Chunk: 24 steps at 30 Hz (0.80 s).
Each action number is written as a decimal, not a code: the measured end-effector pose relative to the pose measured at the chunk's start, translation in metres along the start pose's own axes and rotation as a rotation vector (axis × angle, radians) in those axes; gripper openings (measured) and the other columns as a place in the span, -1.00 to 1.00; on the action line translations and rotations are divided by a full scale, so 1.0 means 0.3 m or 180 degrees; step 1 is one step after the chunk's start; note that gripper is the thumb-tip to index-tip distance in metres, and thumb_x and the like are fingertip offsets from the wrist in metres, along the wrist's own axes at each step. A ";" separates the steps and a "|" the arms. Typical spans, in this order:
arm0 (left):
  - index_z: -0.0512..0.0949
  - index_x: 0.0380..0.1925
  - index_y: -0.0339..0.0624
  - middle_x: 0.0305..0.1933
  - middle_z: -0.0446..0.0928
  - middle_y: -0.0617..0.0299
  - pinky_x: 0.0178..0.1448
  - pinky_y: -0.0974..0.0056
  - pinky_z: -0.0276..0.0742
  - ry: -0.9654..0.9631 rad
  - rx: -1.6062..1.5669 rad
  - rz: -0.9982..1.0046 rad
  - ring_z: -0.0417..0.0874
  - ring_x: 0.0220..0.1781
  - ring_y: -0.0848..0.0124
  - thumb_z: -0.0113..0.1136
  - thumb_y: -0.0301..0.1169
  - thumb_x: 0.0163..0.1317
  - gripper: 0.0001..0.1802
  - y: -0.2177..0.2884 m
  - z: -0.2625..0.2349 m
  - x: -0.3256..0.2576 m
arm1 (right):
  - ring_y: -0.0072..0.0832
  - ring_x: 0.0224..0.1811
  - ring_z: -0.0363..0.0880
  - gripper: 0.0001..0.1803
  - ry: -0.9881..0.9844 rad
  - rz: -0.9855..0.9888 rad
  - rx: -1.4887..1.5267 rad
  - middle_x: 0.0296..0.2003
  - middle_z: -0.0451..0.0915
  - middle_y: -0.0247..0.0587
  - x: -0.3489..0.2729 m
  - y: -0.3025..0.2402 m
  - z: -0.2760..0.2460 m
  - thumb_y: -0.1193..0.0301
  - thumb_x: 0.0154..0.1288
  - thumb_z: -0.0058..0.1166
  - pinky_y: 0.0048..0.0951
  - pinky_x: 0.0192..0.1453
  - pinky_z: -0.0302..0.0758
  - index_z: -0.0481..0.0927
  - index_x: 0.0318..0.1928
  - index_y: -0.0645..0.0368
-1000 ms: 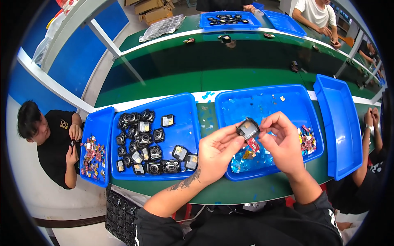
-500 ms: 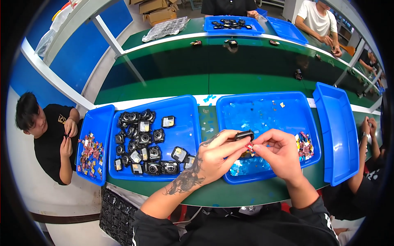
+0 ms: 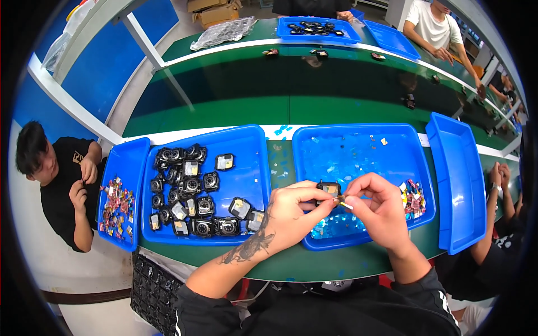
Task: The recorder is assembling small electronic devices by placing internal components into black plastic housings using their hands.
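My left hand (image 3: 294, 215) is closed around a black watch case (image 3: 329, 187), its light inner face partly showing behind my fingers. Close against it, my right hand (image 3: 376, 211) pinches a small part with a white-and-yellow strip (image 3: 346, 205); the fingertips hide most of this part. Both hands are over the front of a blue tray (image 3: 358, 127) scattered with blue film bits, with small colourful parts (image 3: 413, 199) piled at its right side. Left of my hands, another blue tray (image 3: 241, 178) holds several black watch cases (image 3: 191, 185), some face down.
A narrow blue tray of small colourful parts (image 3: 116, 210) stands far left, beside a seated person (image 3: 61, 190). On the right leans another blue tray (image 3: 458, 185). Beyond a white rail, a green conveyor belt (image 3: 235, 106) carries spaced-out parts. Other people work across it and at right.
The watch case has tipped so its inner face shows more. A white-and-yellow strip now sticks out from my right fingertips, where a red piece showed before. The view has shifted slightly.
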State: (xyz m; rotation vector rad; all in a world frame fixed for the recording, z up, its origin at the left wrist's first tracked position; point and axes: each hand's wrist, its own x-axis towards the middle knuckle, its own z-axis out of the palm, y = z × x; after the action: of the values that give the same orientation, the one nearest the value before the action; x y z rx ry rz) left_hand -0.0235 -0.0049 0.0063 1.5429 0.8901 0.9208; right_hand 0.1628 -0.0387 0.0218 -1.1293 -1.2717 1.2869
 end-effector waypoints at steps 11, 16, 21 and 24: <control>0.48 0.12 -0.34 0.13 0.49 0.05 0.11 0.45 0.52 -0.0011 -0.1291 -0.0091 0.55 0.11 0.44 0.06 -0.65 0.30 -0.63 -0.027 0.036 -0.023 | -0.68 -0.32 0.54 -0.67 0.0852 -0.0795 -0.0658 -0.33 0.54 -0.30 0.007 0.037 0.051 0.69 0.11 0.22 -0.67 -0.26 0.48 0.42 -0.13 0.28; 0.44 0.17 -0.33 0.13 0.51 0.05 0.13 0.43 0.52 0.0187 -0.1666 -0.0200 0.57 0.09 0.45 0.08 -0.65 0.29 -0.58 -0.021 0.056 -0.025 | -0.66 -0.33 0.54 -0.69 0.0990 -0.0993 -0.0750 -0.30 0.52 -0.27 0.005 0.064 0.069 0.69 0.12 0.21 -0.66 -0.28 0.50 0.40 -0.16 0.28; 0.35 0.25 -0.33 0.12 0.51 0.04 0.14 0.41 0.53 0.0281 -0.1836 -0.0060 0.57 0.07 0.45 0.06 -0.66 0.29 -0.51 -0.027 0.070 -0.025 | -0.58 -0.22 0.53 -0.55 0.1012 -0.1097 -0.1318 -0.21 0.46 -0.21 0.010 0.058 0.081 0.73 0.04 0.20 -0.60 -0.31 0.55 0.41 -0.02 0.29; 0.32 0.26 -0.34 0.12 0.50 0.03 0.13 0.39 0.54 0.0346 -0.1931 -0.0073 0.57 0.09 0.43 0.03 -0.66 0.30 -0.51 -0.008 0.060 -0.027 | -0.57 -0.22 0.53 -0.55 0.0874 -0.0922 -0.1062 -0.21 0.46 -0.22 0.027 0.037 0.094 0.71 0.05 0.20 -0.58 -0.31 0.56 0.41 -0.01 0.27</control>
State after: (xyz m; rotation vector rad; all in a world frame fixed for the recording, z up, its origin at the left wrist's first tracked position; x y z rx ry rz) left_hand -0.0108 -0.0192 0.0009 0.9667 0.6193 1.1381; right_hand 0.1337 -0.0335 0.0115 -1.2486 -1.4097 0.6958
